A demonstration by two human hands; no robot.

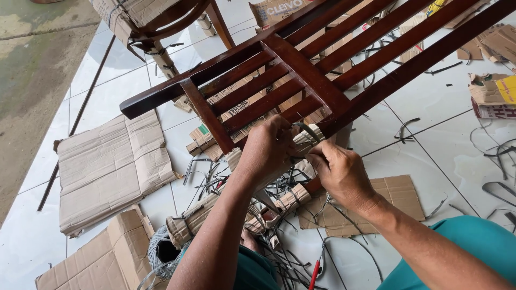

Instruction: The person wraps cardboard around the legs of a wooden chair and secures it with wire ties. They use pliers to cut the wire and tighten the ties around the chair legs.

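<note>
Below dark wooden chair frame point(301, 75): left hand point(269, 145) and right hand point(341, 172) both clenched on grey strap point(307, 130) over cardboard-wrapped leg point(279, 161); mid-binding, seemingly; next, likely pulling taut

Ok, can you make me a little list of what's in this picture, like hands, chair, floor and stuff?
left hand: gripping a cardboard-wrapped chair part
right hand: touching the same wrapped part, pinching a dark strap
chair frame: dark brown wood with slats, tilted over the hands
wrapped legs: cardboard bound with straps, lower down
floor: white tiles
cardboard sheet: flattened, on the left
strap scraps: dark, scattered about
strap coil: grey, by the knee
</note>
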